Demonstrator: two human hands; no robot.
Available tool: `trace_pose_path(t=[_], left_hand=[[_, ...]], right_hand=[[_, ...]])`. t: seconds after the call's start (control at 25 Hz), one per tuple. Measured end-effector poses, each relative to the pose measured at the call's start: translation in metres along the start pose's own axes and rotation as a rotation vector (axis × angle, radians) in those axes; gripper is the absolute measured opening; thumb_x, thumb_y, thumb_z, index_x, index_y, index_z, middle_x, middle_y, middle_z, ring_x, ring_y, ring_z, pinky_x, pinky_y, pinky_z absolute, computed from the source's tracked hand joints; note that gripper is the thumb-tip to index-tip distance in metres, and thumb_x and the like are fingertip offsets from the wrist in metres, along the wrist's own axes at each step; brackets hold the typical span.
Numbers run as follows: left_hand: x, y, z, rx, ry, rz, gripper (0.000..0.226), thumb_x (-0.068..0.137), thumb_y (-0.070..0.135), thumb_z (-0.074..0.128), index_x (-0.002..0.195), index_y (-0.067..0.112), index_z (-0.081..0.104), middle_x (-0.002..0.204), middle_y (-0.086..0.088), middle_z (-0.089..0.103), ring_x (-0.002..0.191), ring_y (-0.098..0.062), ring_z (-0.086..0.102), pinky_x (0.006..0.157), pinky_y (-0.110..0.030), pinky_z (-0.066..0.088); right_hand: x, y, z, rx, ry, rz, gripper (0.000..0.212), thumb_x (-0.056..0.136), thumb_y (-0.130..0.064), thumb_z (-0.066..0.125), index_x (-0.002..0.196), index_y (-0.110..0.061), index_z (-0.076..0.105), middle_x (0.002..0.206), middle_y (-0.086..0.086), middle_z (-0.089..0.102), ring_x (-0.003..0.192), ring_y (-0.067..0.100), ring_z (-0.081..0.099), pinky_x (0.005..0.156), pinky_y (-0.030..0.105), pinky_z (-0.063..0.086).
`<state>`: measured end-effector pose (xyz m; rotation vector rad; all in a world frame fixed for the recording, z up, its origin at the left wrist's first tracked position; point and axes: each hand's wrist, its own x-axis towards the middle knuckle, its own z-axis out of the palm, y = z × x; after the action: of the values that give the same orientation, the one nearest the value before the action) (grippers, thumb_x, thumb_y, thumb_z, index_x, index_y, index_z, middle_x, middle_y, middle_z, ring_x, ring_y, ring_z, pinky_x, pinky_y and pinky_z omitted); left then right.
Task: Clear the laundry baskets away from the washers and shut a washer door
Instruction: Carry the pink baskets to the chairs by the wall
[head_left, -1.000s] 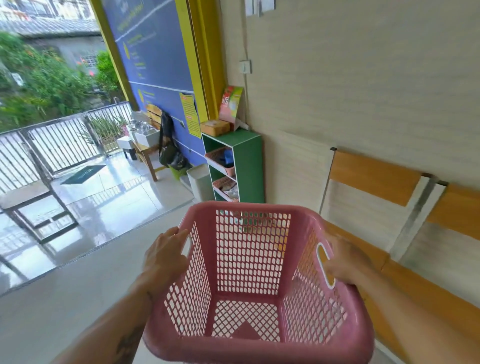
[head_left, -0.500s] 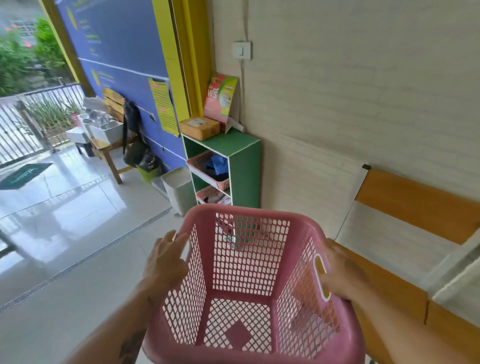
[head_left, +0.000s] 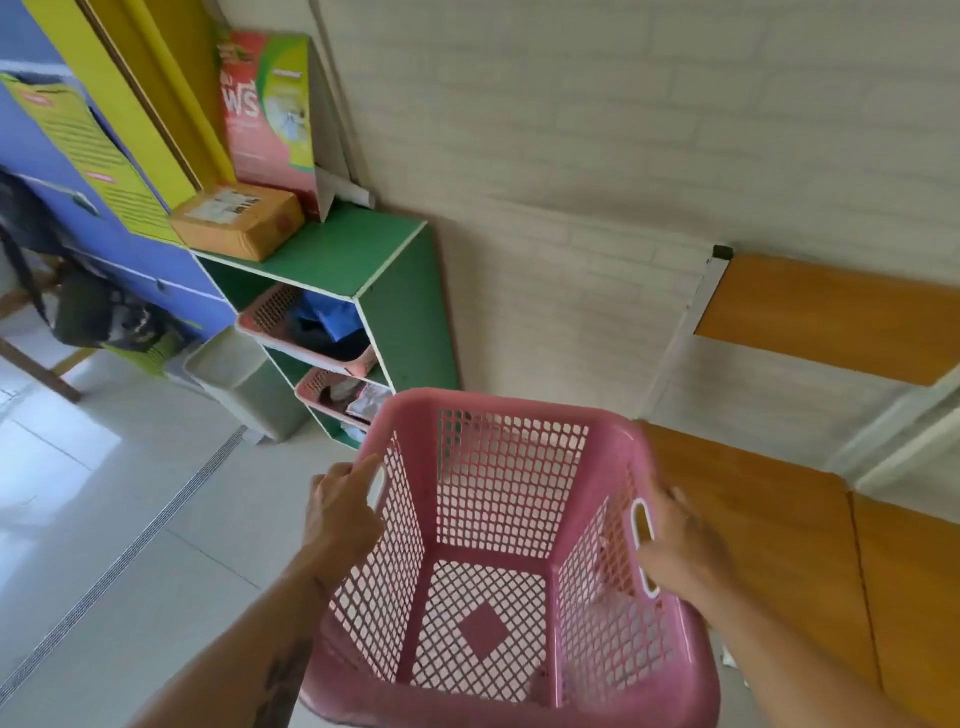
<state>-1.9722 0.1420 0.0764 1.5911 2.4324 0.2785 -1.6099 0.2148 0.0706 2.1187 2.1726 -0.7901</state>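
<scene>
An empty pink plastic laundry basket (head_left: 498, 519) with mesh walls hangs in front of me, held up off the floor. My left hand (head_left: 340, 514) grips its left handle slot. On the opposite side, my right hand (head_left: 680, 545) grips the right handle slot. The basket's far rim is close to the green shelf unit (head_left: 410, 312) by the wall. No washer is in view.
The green shelf unit holds two smaller pink baskets (head_left: 306, 332) with items; a cardboard parcel (head_left: 239, 221) and a detergent box (head_left: 270, 109) sit on top. A grey bin (head_left: 244, 384) stands left of it. A wooden bench (head_left: 779, 519) runs along the wall at right.
I have moved closer to the green shelf unit with the basket, and my view has tilted down. Both hands keep their grip on the handles.
</scene>
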Motion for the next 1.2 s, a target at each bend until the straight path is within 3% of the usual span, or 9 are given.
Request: trace_pose_path(t=[0.28, 0.44, 0.56, 0.64, 0.76, 0.88, 0.96, 1.08, 1.2], left_hand=[[0.118, -0.025, 0.094, -0.013, -0.081, -0.023, 0.052, 0.078, 0.016, 0.066, 0.124, 0.036, 0.05, 0.099, -0.006, 0.061, 0.087, -0.024, 0.054, 0.066, -0.033, 0.047], [0.17, -0.036, 0.147, -0.061, -0.177, -0.134, 0.071, 0.069, 0.003, 0.058, 0.129, 0.04, 0.049, 0.094, -0.001, 0.049, 0.088, -0.028, 0.052, 0.064, -0.031, 0.044], [0.199, -0.041, 0.182, -0.14, -0.238, -0.197, 0.069, 0.068, 0.007, 0.056, 0.129, 0.038, 0.053, 0.096, -0.003, 0.045, 0.089, -0.03, 0.049, 0.071, -0.032, 0.04], [0.215, -0.046, 0.201, -0.22, -0.283, -0.215, 0.067, 0.067, 0.009, 0.056, 0.128, 0.036, 0.055, 0.098, -0.005, 0.049, 0.086, -0.027, 0.051, 0.066, -0.028, 0.041], [0.236, -0.049, 0.216, -0.264, -0.339, -0.212, 0.059, 0.07, 0.011, 0.055, 0.126, 0.028, 0.059, 0.101, -0.012, 0.062, 0.079, -0.029, 0.061, 0.053, -0.025, 0.047], [0.249, -0.049, 0.22, -0.256, -0.401, -0.181, 0.047, 0.081, 0.007, 0.055, 0.127, 0.018, 0.06, 0.106, -0.019, 0.066, 0.089, -0.037, 0.063, 0.075, -0.042, 0.056], [0.258, -0.05, 0.22, -0.267, -0.456, -0.15, 0.041, 0.082, 0.01, 0.055, 0.122, 0.019, 0.062, 0.106, -0.011, 0.064, 0.089, -0.031, 0.061, 0.075, -0.037, 0.053], [0.27, -0.045, 0.208, -0.158, -0.57, -0.024, 0.046, 0.083, 0.008, 0.051, 0.127, 0.02, 0.058, 0.108, -0.009, 0.06, 0.089, -0.027, 0.06, 0.075, -0.034, 0.052], [0.268, -0.028, 0.176, -0.093, -0.622, 0.107, 0.048, 0.082, 0.011, 0.047, 0.129, 0.019, 0.056, 0.123, -0.01, 0.06, 0.086, -0.02, 0.062, 0.069, -0.027, 0.051]], right_hand=[[0.107, -0.017, 0.083, 0.104, -0.074, 0.186, 0.081, 0.081, -0.004, 0.061, 0.149, -0.025, 0.022, 0.139, 0.006, 0.045, 0.079, 0.016, 0.062, 0.047, 0.022, 0.048], [0.153, -0.025, 0.126, 0.183, -0.101, 0.276, 0.09, 0.078, 0.002, 0.06, 0.149, -0.029, 0.015, 0.14, 0.008, 0.039, 0.076, 0.016, 0.059, 0.038, 0.018, 0.042], [0.184, -0.027, 0.15, 0.191, -0.075, 0.326, 0.093, 0.074, 0.005, 0.061, 0.146, -0.033, 0.015, 0.139, 0.006, 0.035, 0.08, 0.02, 0.056, 0.046, 0.031, 0.055], [0.203, -0.025, 0.162, 0.206, -0.085, 0.363, 0.094, 0.073, 0.007, 0.06, 0.146, -0.033, 0.015, 0.141, 0.004, 0.03, 0.085, 0.021, 0.052, 0.051, 0.036, 0.059], [0.226, -0.021, 0.18, 0.285, -0.127, 0.372, 0.105, 0.072, 0.008, 0.06, 0.148, -0.041, 0.007, 0.144, 0.001, 0.028, 0.103, 0.024, 0.052, 0.049, 0.027, 0.056], [0.236, -0.021, 0.19, 0.313, -0.171, 0.39, 0.106, 0.074, 0.005, 0.059, 0.149, -0.043, 0.003, 0.148, 0.0, 0.025, 0.124, 0.032, 0.046, 0.06, 0.029, 0.057], [0.239, -0.021, 0.19, 0.319, -0.181, 0.416, 0.096, 0.076, -0.001, 0.061, 0.149, -0.038, 0.011, 0.15, 0.002, 0.027, 0.127, 0.032, 0.046, 0.069, 0.034, 0.057], [0.234, -0.023, 0.176, 0.358, -0.173, 0.416, 0.074, 0.074, -0.009, 0.06, 0.14, -0.032, 0.035, 0.138, 0.003, 0.045, 0.113, 0.024, 0.056, 0.063, 0.028, 0.054], [0.212, -0.035, 0.139, 0.436, -0.153, 0.394, 0.063, 0.08, -0.012, 0.06, 0.138, -0.032, 0.044, 0.128, -0.006, 0.056, 0.11, 0.02, 0.059, 0.084, 0.035, 0.055]])
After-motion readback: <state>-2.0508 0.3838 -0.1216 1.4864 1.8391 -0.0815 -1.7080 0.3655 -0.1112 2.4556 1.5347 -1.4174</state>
